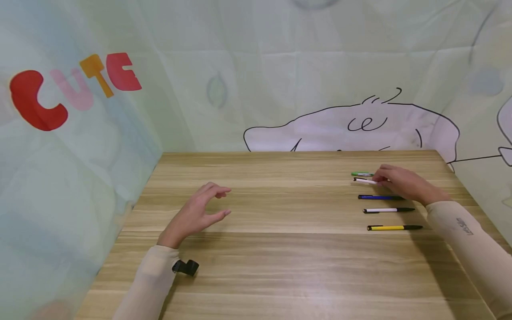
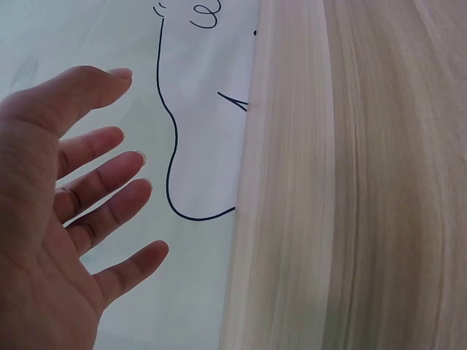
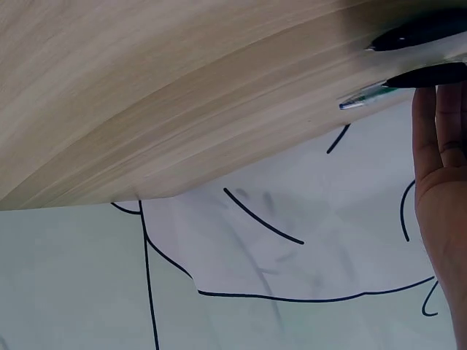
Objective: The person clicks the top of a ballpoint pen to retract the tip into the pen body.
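On the right side of the table, my right hand (image 1: 404,182) pinches a white pen (image 1: 365,181) with a black grip. That grip (image 3: 427,75) shows at the fingertips in the right wrist view. Just behind lies a green pen (image 1: 362,174), partly hidden by the hand. Nearer the front, roughly parallel, are a blue pen (image 1: 378,197), a second white pen (image 1: 382,210) with black ends and a yellow pen (image 1: 388,228). My left hand (image 1: 196,211) hovers over the left part of the table, holding nothing, its thumb apart from its loosely bent fingers.
The wood-grain table (image 1: 280,266) meets a printed cloth backdrop (image 1: 260,80) along its back and left edges. A black device (image 1: 186,267) is strapped at the left wrist. The right forearm crosses the table's right edge.
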`<state>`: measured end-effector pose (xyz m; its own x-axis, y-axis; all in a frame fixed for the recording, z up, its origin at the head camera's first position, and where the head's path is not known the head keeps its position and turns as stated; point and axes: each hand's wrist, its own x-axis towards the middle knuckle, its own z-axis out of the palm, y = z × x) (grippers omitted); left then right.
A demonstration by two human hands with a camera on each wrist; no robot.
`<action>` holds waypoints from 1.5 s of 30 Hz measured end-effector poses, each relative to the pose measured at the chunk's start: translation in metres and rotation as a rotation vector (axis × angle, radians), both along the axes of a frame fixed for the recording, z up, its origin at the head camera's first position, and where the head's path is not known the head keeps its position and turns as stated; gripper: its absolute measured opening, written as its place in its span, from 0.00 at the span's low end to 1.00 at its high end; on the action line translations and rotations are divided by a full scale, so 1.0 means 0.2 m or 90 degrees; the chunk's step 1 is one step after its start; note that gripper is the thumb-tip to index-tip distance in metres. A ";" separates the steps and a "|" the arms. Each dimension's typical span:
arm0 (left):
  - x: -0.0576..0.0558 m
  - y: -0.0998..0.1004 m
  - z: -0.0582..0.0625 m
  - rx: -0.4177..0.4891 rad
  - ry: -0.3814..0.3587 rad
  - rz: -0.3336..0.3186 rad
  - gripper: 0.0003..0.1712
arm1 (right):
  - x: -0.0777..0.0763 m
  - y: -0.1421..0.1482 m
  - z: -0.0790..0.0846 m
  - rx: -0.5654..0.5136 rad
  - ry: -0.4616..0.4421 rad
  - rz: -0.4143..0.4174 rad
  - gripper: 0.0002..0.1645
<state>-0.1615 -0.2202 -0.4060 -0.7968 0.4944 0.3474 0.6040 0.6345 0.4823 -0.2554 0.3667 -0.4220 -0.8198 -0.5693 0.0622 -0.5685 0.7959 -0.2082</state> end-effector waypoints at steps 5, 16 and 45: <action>-0.01 0.00 0.01 -0.002 0.005 0.001 0.30 | 0.01 -0.03 0.04 -0.018 -0.021 -0.012 0.08; -0.02 0.04 0.03 -0.006 -0.009 0.002 0.31 | 0.05 -0.07 0.07 -0.079 -0.020 -0.021 0.05; -0.08 0.16 0.07 0.042 0.010 -0.022 0.31 | 0.19 -0.26 0.12 -0.286 -0.065 -0.114 0.11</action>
